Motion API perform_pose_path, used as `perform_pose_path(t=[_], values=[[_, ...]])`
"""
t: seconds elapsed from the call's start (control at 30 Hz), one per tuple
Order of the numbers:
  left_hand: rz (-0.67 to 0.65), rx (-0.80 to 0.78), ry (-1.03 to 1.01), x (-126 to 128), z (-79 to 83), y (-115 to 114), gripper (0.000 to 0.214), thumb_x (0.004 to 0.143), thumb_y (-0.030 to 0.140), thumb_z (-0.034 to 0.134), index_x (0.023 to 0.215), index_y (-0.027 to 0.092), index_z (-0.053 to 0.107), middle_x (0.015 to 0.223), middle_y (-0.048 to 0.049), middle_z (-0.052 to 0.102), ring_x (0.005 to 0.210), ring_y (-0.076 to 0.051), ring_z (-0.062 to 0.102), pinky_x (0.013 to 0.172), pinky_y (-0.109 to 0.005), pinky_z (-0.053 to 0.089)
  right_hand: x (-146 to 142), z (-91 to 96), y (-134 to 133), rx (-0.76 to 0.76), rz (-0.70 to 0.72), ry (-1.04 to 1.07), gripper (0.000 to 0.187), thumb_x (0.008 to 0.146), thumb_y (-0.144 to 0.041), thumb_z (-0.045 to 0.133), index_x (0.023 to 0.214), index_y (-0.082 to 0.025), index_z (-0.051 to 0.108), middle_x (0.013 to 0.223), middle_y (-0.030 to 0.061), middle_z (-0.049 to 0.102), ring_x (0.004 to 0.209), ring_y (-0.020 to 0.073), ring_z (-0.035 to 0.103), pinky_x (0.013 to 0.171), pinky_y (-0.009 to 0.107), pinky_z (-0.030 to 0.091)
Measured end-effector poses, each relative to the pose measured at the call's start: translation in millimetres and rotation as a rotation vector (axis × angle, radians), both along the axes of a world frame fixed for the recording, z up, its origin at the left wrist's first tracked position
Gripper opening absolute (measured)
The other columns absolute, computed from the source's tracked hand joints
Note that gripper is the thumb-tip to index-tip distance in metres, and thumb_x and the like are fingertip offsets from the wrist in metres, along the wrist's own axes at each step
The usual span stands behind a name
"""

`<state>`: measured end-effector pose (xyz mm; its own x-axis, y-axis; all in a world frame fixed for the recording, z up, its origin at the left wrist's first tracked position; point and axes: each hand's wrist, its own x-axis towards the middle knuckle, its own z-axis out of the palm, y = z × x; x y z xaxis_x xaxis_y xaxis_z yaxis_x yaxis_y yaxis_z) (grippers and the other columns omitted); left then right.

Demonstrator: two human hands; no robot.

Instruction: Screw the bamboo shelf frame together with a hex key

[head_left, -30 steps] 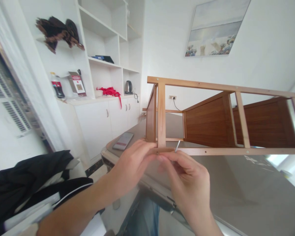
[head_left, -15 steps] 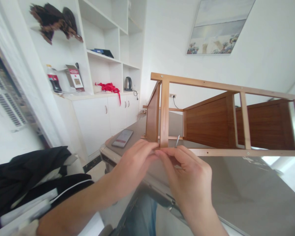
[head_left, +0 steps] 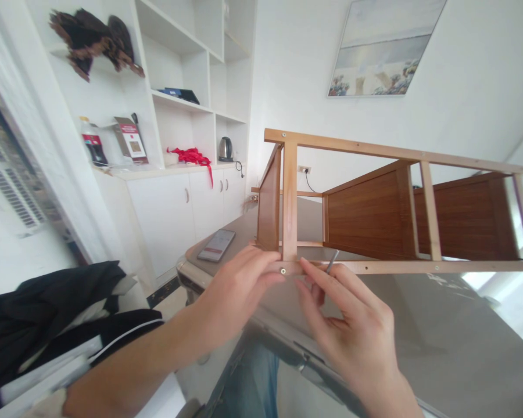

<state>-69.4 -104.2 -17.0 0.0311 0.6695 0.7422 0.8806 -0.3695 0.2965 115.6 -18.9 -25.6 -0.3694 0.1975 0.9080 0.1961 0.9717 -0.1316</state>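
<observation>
- My left hand (head_left: pixel 237 296) is nearest, its fingers (head_left: pixel 264 262) clenched on the pale wooden rail (head_left: pixel 375 267), just beside a round metal bolt head (head_left: pixel 283 270). If that hold eases, the rail could swing out of my control.
- My right hand (head_left: pixel 353 328) lies just beyond, its fingers (head_left: pixel 309 268) spread, their tips at the rail.
- A slim metal rod (head_left: pixel 332 261), possibly a hex key, leans up from behind those fingers. I cannot tell whether they are pinching it; if they are not, it could slip and drop.
- The rail belongs to a pale wooden slatted frame (head_left: pixel 290 197) with brown wood-veneer panels (head_left: pixel 366 215), tilted over the tabletop. I cannot tell whether it touches down. A loose joint could let it twist.
- Below it spreads the grey tabletop (head_left: pixel 418 325), with a dark smartphone (head_left: pixel 216 245) near its edge, which the frame could strike if it tipped that way.
- Farther off stand a white cabinet (head_left: pixel 157 223) and a steel electric kettle (head_left: pixel 225 149).
</observation>
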Motion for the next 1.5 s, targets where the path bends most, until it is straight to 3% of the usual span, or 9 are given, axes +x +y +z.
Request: perform_pose_path(t=[0.13, 0.27, 0.43, 0.67, 0.93, 1.07, 1.17, 1.37, 1.5], values=[[-0.010, 0.014, 0.006, -1, 0.0, -2, 0.015, 0.103, 0.021, 0.058, 0.116, 0.018, 0.065, 0.097, -0.0022, 0.068, 0.092, -0.014, 0.066, 0.083, -0.023, 0.051, 8, 7.4, 12, 0.190, -0.103, -0.161, 0.028, 0.100, -0.015, 0.063, 0.125, -0.005, 0.069, 0.087, 0.0061, 0.061, 0.073, 0.0151, 0.059, 0.065, 0.027, 0.052], [-0.013, 0.002, 0.012, -4, -2.6, -3, 0.019, 0.103, 0.019, 0.057, 0.121, 0.022, 0.062, 0.100, -0.0005, 0.067, 0.094, -0.012, 0.065, 0.086, -0.022, 0.051, 8, 12.1, 20, 0.286, -0.091, -0.243, 0.027, 0.101, -0.009, 0.058, 0.125, -0.002, 0.067, 0.084, 0.0063, 0.058, 0.072, 0.0168, 0.055, 0.063, 0.030, 0.049], [-0.035, 0.033, 0.029, -9, -9.2, 2, 0.029, 0.097, 0.021, 0.068, 0.125, 0.021, 0.061, 0.109, -0.0047, 0.069, 0.100, -0.016, 0.064, 0.089, -0.028, 0.053, 9, 8.4, 25, 0.300, -0.065, -0.205, 0.025, 0.101, -0.010, 0.060, 0.125, -0.005, 0.066, 0.088, 0.0068, 0.061, 0.075, 0.0159, 0.057, 0.067, 0.029, 0.050], [-0.075, 0.208, 0.096, -12, -5.5, 8, 0.020, 0.098, 0.017, 0.065, 0.117, 0.015, 0.067, 0.105, -0.0107, 0.068, 0.097, -0.019, 0.065, 0.086, -0.032, 0.056, 13, 6.9, 23, 0.276, -0.110, -0.177, 0.024, 0.101, -0.016, 0.063, 0.124, -0.009, 0.068, 0.088, 0.0049, 0.065, 0.076, 0.0142, 0.063, 0.071, 0.026, 0.052], [-0.159, 0.490, 0.031, -14, -29.4, 27, 0.046, 0.090, 0.013, 0.076, 0.133, 0.020, 0.060, 0.115, -0.0094, 0.076, 0.105, -0.018, 0.073, 0.095, -0.032, 0.061, 15, 8.1, 22, 0.272, -0.152, -0.176, 0.026, 0.100, -0.017, 0.065, 0.125, -0.014, 0.069, 0.088, 0.0037, 0.067, 0.073, 0.0135, 0.066, 0.070, 0.023, 0.055], [-0.272, 0.546, 0.025, -19, -35.0, 39, 0.038, 0.089, 0.009, 0.075, 0.123, 0.023, 0.066, 0.118, -0.0085, 0.076, 0.105, -0.017, 0.075, 0.091, -0.031, 0.063, 13, 9.8, 21, 0.262, -0.142, -0.168, 0.025, 0.099, -0.015, 0.065, 0.123, -0.012, 0.069, 0.085, 0.0034, 0.064, 0.071, 0.0123, 0.063, 0.069, 0.022, 0.054], [-0.296, 0.565, -0.005, -21, -33.0, 41, 0.033, 0.088, 0.010, 0.077, 0.118, 0.023, 0.070, 0.115, -0.0086, 0.077, 0.100, -0.016, 0.076, 0.087, -0.030, 0.064, 14, 11.2, 17, 0.179, -0.096, -0.151, 0.025, 0.098, -0.017, 0.066, 0.123, -0.013, 0.069, 0.087, 0.0040, 0.063, 0.072, 0.0128, 0.061, 0.065, 0.022, 0.055], [-0.326, 0.598, -0.034, -15, -27.5, 37, 0.032, 0.086, 0.006, 0.077, 0.114, 0.020, 0.071, 0.110, -0.0095, 0.078, 0.090, -0.015, 0.077, 0.078, -0.027, 0.065, 34, 5.6, 4, -0.236, 0.076, -0.104, 0.040, 0.100, -0.018, 0.055, 0.140, -0.021, 0.063, 0.097, 0.0064, 0.062, 0.082, 0.0152, 0.063, 0.069, 0.023, 0.059], [-0.327, 0.611, -0.055, -12, -27.1, 38, 0.031, 0.086, 0.008, 0.078, 0.113, 0.020, 0.072, 0.110, -0.0102, 0.079, 0.092, -0.017, 0.078, 0.078, -0.029, 0.066, 41, 2.4, -2, -0.322, 0.142, -0.082, 0.043, 0.104, -0.015, 0.048, 0.144, -0.026, 0.061, 0.097, 0.0050, 0.065, 0.077, 0.0128, 0.064, 0.070, 0.023, 0.059]])
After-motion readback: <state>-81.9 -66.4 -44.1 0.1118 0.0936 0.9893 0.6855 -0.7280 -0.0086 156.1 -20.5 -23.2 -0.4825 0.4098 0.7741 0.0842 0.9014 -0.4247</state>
